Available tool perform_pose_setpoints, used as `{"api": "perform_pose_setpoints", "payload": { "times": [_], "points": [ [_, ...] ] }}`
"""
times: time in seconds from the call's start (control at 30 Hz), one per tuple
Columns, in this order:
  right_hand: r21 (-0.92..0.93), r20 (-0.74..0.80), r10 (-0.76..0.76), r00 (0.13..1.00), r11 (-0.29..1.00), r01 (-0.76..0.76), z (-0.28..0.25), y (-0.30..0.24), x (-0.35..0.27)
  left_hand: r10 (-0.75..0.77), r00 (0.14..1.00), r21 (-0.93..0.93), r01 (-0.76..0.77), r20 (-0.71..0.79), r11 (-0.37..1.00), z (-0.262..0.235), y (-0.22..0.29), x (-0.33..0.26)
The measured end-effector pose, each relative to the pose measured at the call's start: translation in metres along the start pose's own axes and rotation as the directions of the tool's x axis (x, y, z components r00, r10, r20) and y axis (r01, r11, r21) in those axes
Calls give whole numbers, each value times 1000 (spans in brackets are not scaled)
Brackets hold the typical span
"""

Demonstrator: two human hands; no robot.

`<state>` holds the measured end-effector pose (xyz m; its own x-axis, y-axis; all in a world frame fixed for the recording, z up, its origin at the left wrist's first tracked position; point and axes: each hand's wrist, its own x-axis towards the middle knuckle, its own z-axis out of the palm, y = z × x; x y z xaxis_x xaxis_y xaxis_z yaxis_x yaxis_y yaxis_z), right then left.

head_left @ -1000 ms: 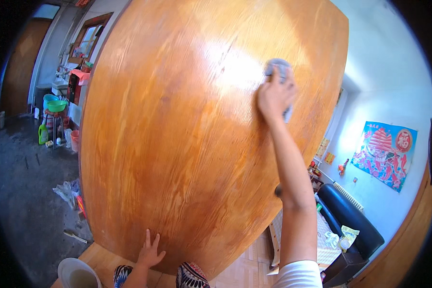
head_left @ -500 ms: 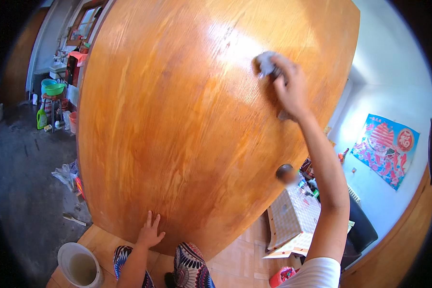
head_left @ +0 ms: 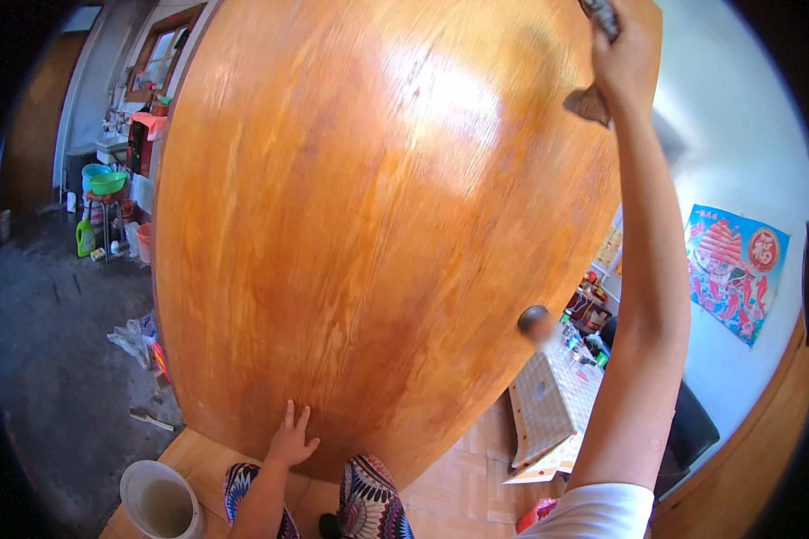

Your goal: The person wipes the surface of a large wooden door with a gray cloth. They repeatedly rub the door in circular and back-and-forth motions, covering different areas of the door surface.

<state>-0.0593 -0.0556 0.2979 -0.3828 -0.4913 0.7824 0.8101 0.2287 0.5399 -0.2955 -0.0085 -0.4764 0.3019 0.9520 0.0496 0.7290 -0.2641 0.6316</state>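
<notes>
A large varnished wooden door [head_left: 333,234] with a bright glare patch fills the middle of the view. My right hand [head_left: 624,65] is raised high by the door's upper right edge, closed around a greyish rag [head_left: 589,105]. One end of the rag hangs below the palm, and another bit shows past the fingers at the top. Low on the door, my left hand [head_left: 291,440] rests with its fingers spread, holding nothing. A round dark knob [head_left: 532,322] juts from the door's right side, with a blurred patch over its end.
A white bucket [head_left: 137,490] of cloudy water stands at the lower left, near my patterned trouser legs [head_left: 368,494]. Beyond the door are a stool with basins [head_left: 108,184], a brush [head_left: 151,419] on the dark floor, and a cloth-covered table [head_left: 557,404] at right.
My right hand has moved up and to the right across the door with the rag. My left hand stays on the lower door. The view has shifted slightly.
</notes>
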Motion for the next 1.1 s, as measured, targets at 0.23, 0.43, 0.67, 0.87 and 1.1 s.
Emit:
{"api": "perform_pose_setpoints", "payload": {
  "times": [0.23,0.43,0.67,0.87,1.1],
  "points": [
    [-8,591,-218,777,961,276,-13,-34,-158,46,999,-42,-47,-15,998,7,-16,-8],
    [-403,216,293,931,896,-188,-4,74,-173,3,998,-35,-1,58,999,-4,-1,-5],
    [-32,592,-64,804,994,103,-26,-65,-246,73,996,-29,-75,-53,997,8,-17,-4],
    [32,685,-273,675,937,347,-45,-3,-223,58,998,-11,-58,-39,998,7,-14,-6],
    [-509,312,239,920,859,-51,1,61,-162,73,997,23,-73,-22,997,2,2,1]
  ]
}}
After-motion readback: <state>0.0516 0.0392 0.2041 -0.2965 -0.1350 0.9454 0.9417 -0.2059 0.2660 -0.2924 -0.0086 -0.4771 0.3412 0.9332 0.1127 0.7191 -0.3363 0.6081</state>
